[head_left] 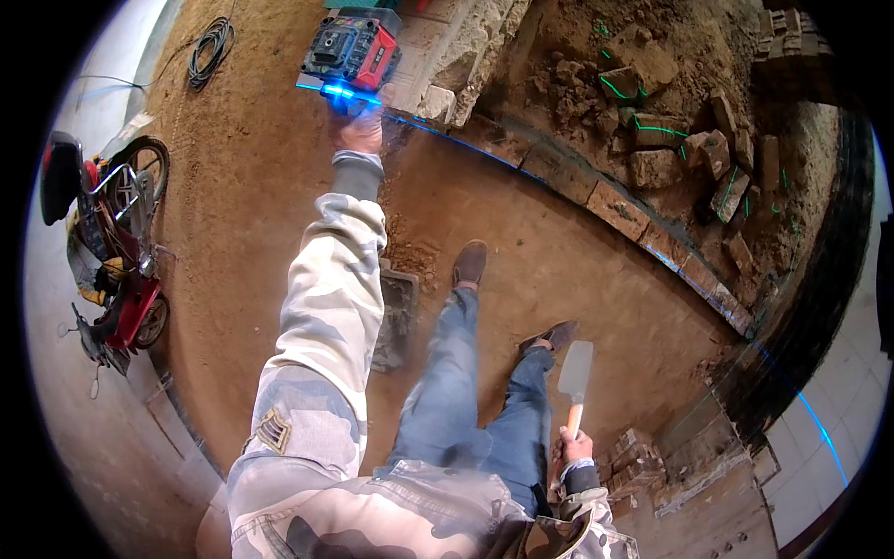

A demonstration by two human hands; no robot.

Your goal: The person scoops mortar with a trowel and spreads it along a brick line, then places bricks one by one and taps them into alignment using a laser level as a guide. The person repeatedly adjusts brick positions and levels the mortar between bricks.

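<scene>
Nearest: camo jacket (pixel 391 512), jeans (pixel 442 401) below it, dark shoes (pixel 470 263) on dirt floor (pixel 279 56). R hand (pixel 575 447) low, R of legs, closed round wooden handle of trowel (pixel 575 373); metal blade points up & away from person, next to R shoe in view, nothing on it that I can make out. Small brick pile (pixel 635 463) just R of R hand. Black tub (pixel 396 317) on floor L of legs, partly hidden by L sleeve, contents unclear.

L arm stretched well fwd. L hand (pixel 361 135) at near side of red/black laser tool (pixel 349 48), fingertips lost in blue glare; can't tell if gripping or only touching. Tool is at L edge of brick block (pixel 433 56), top of view; can't tell what it rests on.

Brick row (pixel 619 210) runs diag. from block down to R, blue laser line along it, line cont. up tiled wall (pixel 829 410) far R. Beyond row: dirt w/ loose broken bricks (pixel 656 170), green laser streaks across some.

Off L: red motorbike (pixel 116 252) by the wall. Farther, top L: coiled black cable (pixel 210 51) on floor. Top R: stacked bricks (pixel 790 42), dim.
</scene>
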